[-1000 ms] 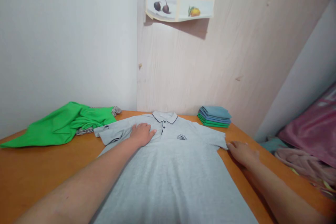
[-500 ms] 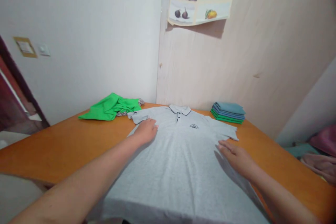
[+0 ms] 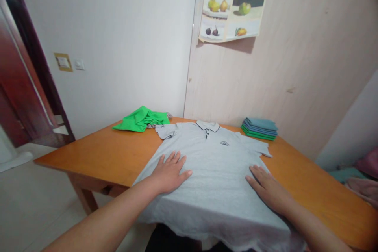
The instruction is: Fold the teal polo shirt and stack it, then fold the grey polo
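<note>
A light grey polo shirt (image 3: pixel 203 173) lies spread face up on the table, its collar toward the wall and its hem hanging over the near edge. It has dark buttons at the neck and a small dark emblem on the chest. My left hand (image 3: pixel 169 174) rests flat on the shirt's left side, fingers spread. On the right side of the shirt, my right hand (image 3: pixel 267 187) lies with fingers stretched out, close to the side seam. Neither hand grips anything.
A crumpled bright green garment (image 3: pixel 141 120) lies at the back left of the orange wooden table (image 3: pixel 97 153). At the back right stands a stack of folded blue and green cloths (image 3: pixel 260 128). Pinkish fabric (image 3: pixel 363 189) sits beyond the right edge. A fruit poster (image 3: pixel 232 17) hangs on the wall.
Both hands have moved down the shirt toward the near edge. The left hand's fingers are now spread. Its creases look flatter, and the head view has shifted up and left.
</note>
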The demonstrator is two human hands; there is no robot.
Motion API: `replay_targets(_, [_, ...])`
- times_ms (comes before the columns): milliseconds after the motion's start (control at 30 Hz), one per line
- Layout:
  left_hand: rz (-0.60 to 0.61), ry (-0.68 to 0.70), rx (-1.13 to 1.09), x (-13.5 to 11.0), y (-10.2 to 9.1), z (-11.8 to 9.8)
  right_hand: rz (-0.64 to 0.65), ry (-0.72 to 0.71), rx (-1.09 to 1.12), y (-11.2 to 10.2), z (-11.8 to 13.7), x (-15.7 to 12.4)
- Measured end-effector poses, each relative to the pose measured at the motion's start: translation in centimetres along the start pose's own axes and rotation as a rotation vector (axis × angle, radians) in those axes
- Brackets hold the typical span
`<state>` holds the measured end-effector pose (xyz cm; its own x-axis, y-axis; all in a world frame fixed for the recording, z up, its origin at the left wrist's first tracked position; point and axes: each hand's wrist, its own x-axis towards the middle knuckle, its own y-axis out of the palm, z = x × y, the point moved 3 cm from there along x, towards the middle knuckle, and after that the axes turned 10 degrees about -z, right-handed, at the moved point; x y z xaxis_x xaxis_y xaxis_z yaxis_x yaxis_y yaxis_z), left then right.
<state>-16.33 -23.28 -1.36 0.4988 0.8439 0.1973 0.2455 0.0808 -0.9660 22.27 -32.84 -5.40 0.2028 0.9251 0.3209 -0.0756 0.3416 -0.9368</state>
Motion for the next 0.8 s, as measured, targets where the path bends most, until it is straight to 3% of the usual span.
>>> replay_targets(333, [0.038, -0.015, 0.016, -0.8, -0.5, -0.8, 0.058, -0.016, -0.033, -1.8, 3.1, -2.3])
replay_targets(800, [-0.004, -0.031, -0.001, -5.3, -1.1, -2.0, 0.011, -0.034, 0.029, -2.1, 1.3, -5.8])
